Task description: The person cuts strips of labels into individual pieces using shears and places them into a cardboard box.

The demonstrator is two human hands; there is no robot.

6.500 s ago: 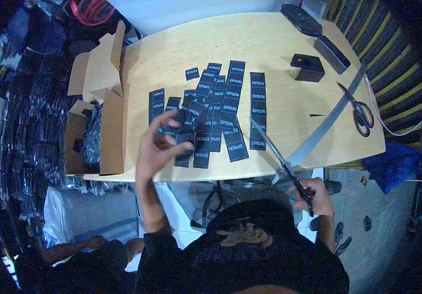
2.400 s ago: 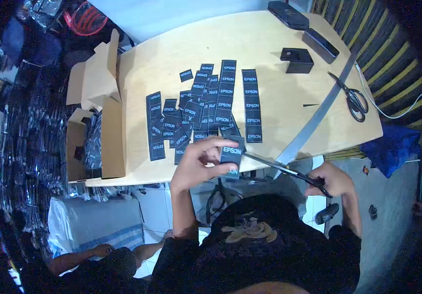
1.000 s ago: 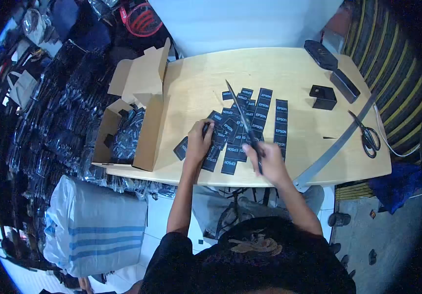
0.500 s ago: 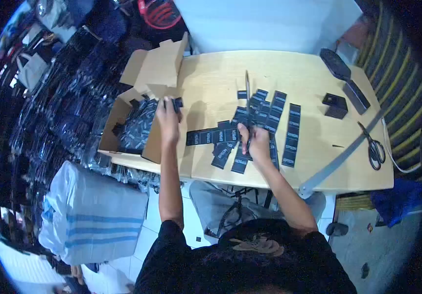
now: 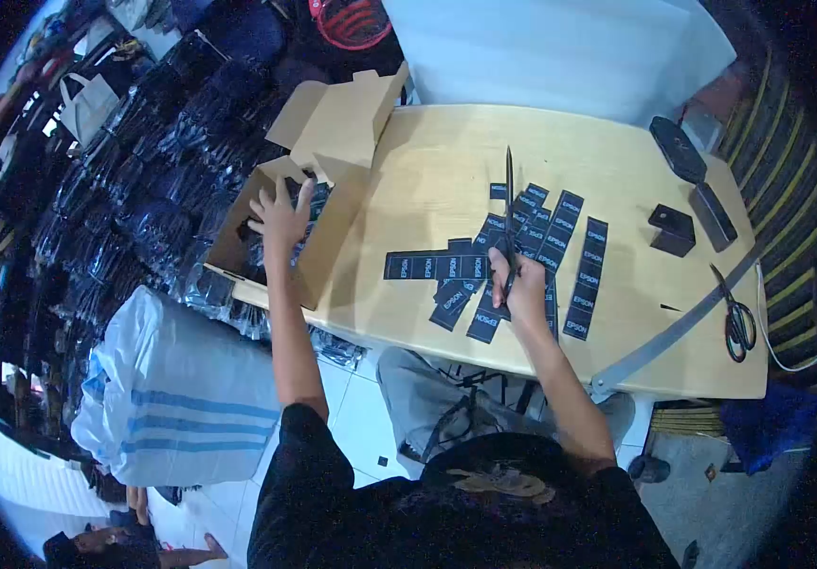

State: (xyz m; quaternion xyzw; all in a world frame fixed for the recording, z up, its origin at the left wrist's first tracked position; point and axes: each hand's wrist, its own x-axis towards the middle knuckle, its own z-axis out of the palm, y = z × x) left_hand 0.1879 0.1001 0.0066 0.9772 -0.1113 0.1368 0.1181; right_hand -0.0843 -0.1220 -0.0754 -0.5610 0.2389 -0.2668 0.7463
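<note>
My left hand (image 5: 282,220) is over the open cardboard box (image 5: 340,223), its fingers spread above dark labels inside. In my right hand (image 5: 519,284) is a pair of scissors (image 5: 510,194), blades pointing away from me. Beneath and around that hand, dark label strips marked EPSON (image 5: 427,266) lie overlapping on the table (image 5: 427,161). One separate strip (image 5: 586,278) rests to the right of the pile, and a small single label (image 5: 498,191) lies at its far side.
On the table's right are a second pair of scissors (image 5: 737,321), a long metal ruler (image 5: 660,346), a black block (image 5: 672,230) and a dark long-handled object (image 5: 679,150). A white sack (image 5: 181,398) stands lower left. Another person (image 5: 110,545) shows at the bottom left.
My left hand has moved left from the box's edge to over its inside, and its fingers have spread; the dark piece it held is gone. The camera view has shifted.
</note>
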